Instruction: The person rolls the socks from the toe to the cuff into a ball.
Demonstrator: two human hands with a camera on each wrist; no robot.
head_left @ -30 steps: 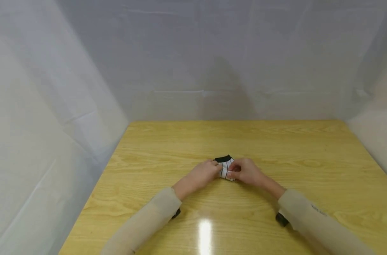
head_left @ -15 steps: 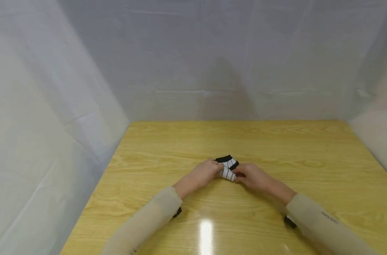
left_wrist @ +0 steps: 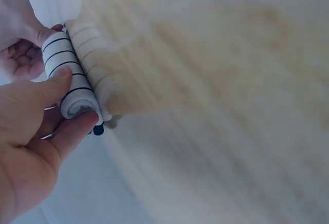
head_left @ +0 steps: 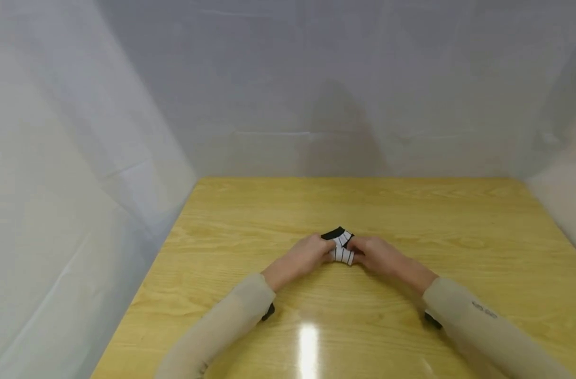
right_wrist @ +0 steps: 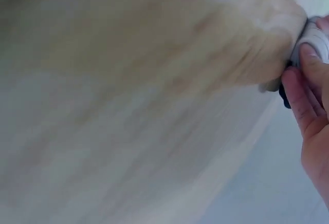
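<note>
Mid-table on the wooden table (head_left: 411,210), head view: left hand (head_left: 306,256) and right hand (head_left: 379,256) both pinch a rolled striped sock (head_left: 341,247). Left wrist: thumb and fingers (left_wrist: 77,129) clamp the roll's end. Right wrist: blurred, fingertips (right_wrist: 308,59) grasp it.

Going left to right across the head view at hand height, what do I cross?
White sheet wall → bare wooden table → left hand → rolled striped sock → right hand → more table → the white sheet at the right edge.
</note>
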